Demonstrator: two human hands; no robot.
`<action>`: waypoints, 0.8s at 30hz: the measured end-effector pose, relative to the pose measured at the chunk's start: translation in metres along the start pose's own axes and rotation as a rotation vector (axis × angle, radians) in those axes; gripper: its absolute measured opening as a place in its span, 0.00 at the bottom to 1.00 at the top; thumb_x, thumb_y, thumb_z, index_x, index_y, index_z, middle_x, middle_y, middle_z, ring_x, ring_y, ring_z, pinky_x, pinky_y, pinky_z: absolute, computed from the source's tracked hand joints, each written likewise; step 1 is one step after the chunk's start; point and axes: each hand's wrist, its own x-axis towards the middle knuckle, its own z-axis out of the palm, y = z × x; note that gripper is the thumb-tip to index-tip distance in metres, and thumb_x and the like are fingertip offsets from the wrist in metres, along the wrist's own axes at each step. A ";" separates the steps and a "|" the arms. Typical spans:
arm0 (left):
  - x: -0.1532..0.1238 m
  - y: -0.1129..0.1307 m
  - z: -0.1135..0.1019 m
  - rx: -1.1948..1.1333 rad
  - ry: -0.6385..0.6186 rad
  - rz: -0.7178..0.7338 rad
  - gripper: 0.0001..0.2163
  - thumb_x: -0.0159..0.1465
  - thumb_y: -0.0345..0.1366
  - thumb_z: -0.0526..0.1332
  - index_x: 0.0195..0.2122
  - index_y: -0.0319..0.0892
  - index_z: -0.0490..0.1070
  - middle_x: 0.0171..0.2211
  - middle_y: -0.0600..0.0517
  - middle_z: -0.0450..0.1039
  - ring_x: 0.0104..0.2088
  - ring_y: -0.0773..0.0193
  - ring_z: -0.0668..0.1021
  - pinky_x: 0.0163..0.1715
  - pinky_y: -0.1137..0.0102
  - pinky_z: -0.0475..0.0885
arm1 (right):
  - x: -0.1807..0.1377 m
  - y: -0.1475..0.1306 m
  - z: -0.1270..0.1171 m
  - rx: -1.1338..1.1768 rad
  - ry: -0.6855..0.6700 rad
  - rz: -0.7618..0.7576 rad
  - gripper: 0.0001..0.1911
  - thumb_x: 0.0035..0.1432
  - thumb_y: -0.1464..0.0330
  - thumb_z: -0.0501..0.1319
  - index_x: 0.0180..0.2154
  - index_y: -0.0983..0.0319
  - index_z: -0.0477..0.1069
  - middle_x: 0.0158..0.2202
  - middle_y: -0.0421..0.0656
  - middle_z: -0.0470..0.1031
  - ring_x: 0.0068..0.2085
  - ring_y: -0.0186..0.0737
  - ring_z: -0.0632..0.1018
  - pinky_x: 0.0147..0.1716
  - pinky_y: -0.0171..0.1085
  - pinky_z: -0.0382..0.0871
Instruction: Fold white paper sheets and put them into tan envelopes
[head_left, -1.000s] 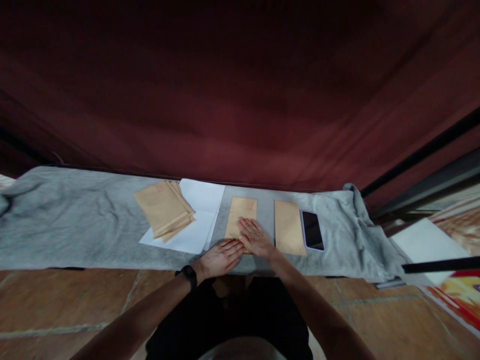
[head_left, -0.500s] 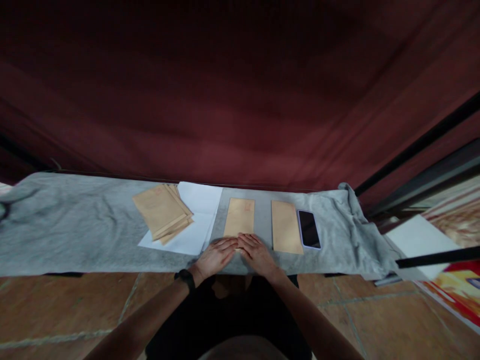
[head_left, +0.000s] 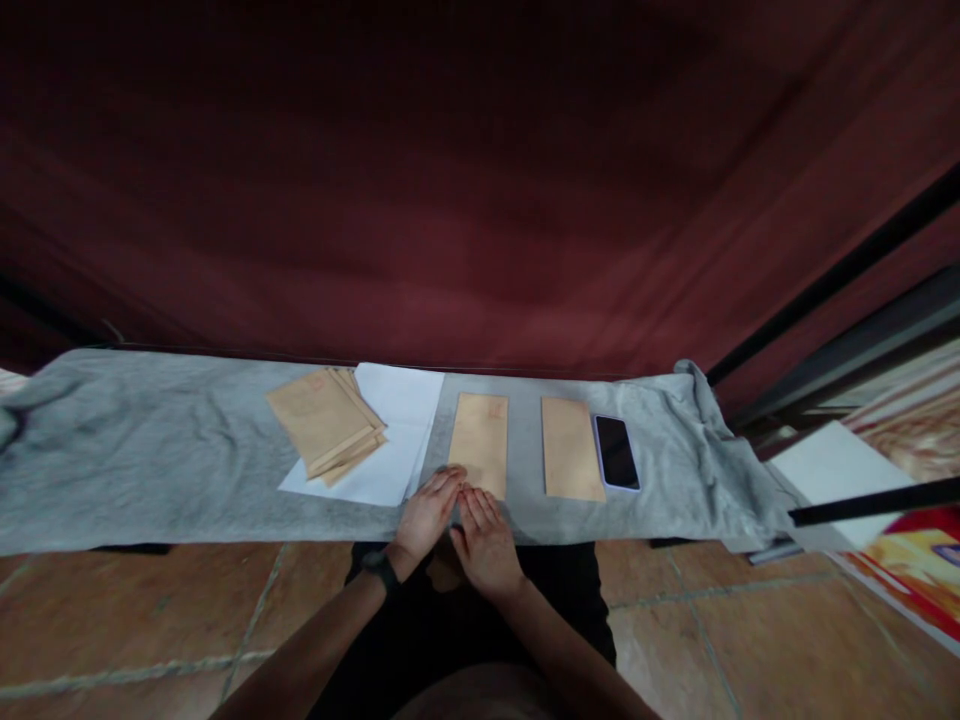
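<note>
A brown paper envelope (head_left: pixel 480 435) with a small red mark near its top right lies upright before me on the grey cloth. My left hand (head_left: pixel 429 512) is at its lower left corner, fingers bent and pressed together on the paper edge. Beside it, my right hand (head_left: pixel 487 545) has its fingers stretched flat over the envelope's bottom edge, thumb apart, fingertips close to the left hand's. The bottom left part of the envelope is hidden under the fingers. To the right lies a second brown envelope (head_left: pixel 573 450), untouched.
White paper sheets (head_left: pixel 401 430) lie on the left, with a fanned stack of brown envelopes (head_left: pixel 322 415) partly over them. A phone (head_left: pixel 617 452) rests at the right. Grey cloth (head_left: pixel 150 450) covers the narrow table. A dark red curtain (head_left: pixel 465 250) hangs behind.
Both hands have shifted left along the envelope's bottom edge. The right hand has drawn closer to me, uncovering the lower right corner. The other items stay in place.
</note>
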 end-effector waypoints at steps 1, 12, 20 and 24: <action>0.000 0.001 -0.001 -0.001 0.013 -0.004 0.16 0.72 0.32 0.48 0.56 0.43 0.70 0.52 0.47 0.76 0.56 0.61 0.76 0.55 0.63 0.75 | -0.003 0.001 -0.001 -0.006 0.004 0.003 0.27 0.71 0.63 0.53 0.67 0.64 0.60 0.66 0.51 0.65 0.66 0.49 0.67 0.66 0.52 0.62; 0.017 0.032 0.023 0.129 -0.059 0.063 0.19 0.71 0.33 0.50 0.62 0.41 0.64 0.63 0.42 0.67 0.65 0.53 0.68 0.64 0.52 0.65 | -0.026 0.038 -0.026 -0.070 0.002 0.052 0.23 0.70 0.68 0.51 0.63 0.63 0.66 0.63 0.50 0.70 0.64 0.47 0.69 0.67 0.52 0.61; 0.079 0.032 0.052 0.163 -0.146 0.079 0.22 0.73 0.43 0.49 0.66 0.44 0.61 0.69 0.46 0.59 0.70 0.52 0.59 0.67 0.48 0.54 | -0.021 0.034 -0.025 -0.055 -0.005 0.086 0.21 0.71 0.65 0.52 0.62 0.56 0.67 0.61 0.46 0.72 0.63 0.49 0.69 0.66 0.54 0.59; 0.071 0.010 0.048 0.201 -0.012 0.044 0.23 0.72 0.42 0.51 0.68 0.47 0.59 0.68 0.46 0.61 0.69 0.51 0.60 0.66 0.48 0.57 | -0.018 0.030 -0.026 -0.070 -0.035 0.126 0.24 0.71 0.62 0.52 0.66 0.56 0.62 0.64 0.45 0.69 0.63 0.49 0.68 0.67 0.53 0.57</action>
